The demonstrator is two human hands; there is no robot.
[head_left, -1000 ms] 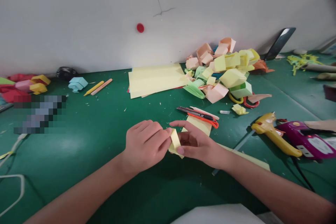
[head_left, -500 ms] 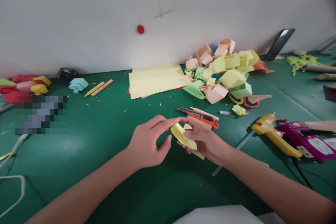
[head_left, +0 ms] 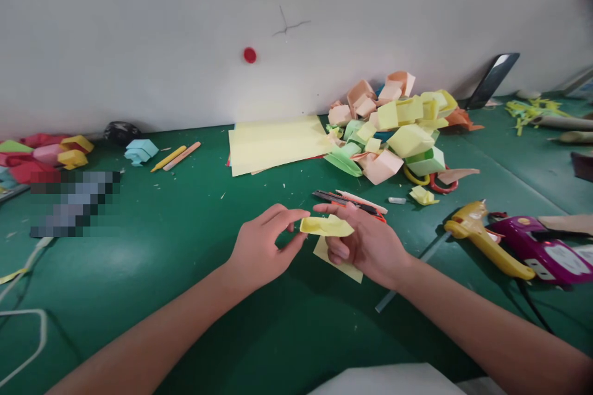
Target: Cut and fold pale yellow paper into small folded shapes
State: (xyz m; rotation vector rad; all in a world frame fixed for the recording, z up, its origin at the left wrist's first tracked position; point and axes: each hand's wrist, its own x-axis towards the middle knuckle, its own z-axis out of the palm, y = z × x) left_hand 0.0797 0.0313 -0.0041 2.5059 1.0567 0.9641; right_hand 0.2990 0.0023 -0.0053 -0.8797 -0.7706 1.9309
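Note:
Between my hands is a small folded yellow paper piece, lying roughly level with its hollow side showing. My left hand pinches its left end between thumb and fingertips. My right hand is at its right end, index finger stretched out above and the other fingers curled beneath, with the paper resting against them. A flat yellow paper square lies on the green table below my right hand, partly covered by it. Just behind the right hand are a dark cutter and orange-handled scissors, partly hidden.
A heap of folded paper pieces stands at the back right, beside yellow sheets. On the right lie a yellow glue gun and a purple device. Two coloured pens and a blue folded paper are back left.
The folded yellow paper has turned from slanting to nearly level. My left fingers have closed on its left end, while my right fingers have loosened and opened around it.

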